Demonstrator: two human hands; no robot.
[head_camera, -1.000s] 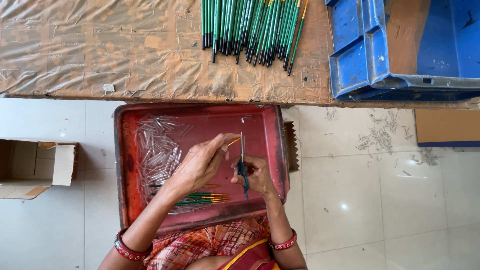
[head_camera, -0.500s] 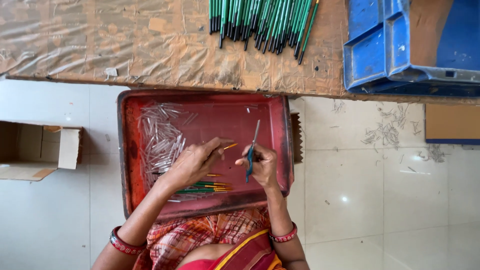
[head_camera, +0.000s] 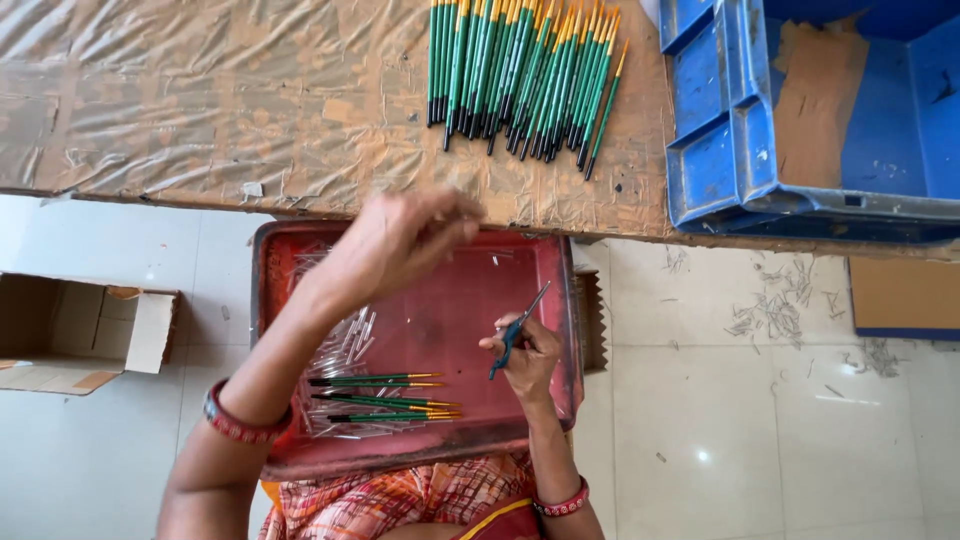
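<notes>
My left hand is raised over the far rim of the red tray, fingers loosely curled, close to the table edge; I cannot make out anything in it. My right hand rests inside the tray and grips a thin blue-green tool that points up and to the right. A few green paint brushes with yellow tips lie in the tray near me. Beside them lies a heap of clear plastic tubes.
A row of several green brushes lies on the taped brown table. A blue plastic crate stands at the right. An open cardboard box sits on the tiled floor at the left. Small scraps litter the floor at right.
My left hand has left the right hand and risen toward the table edge. The right hand has stayed low in the tray with the tool, now tilted to the right.
</notes>
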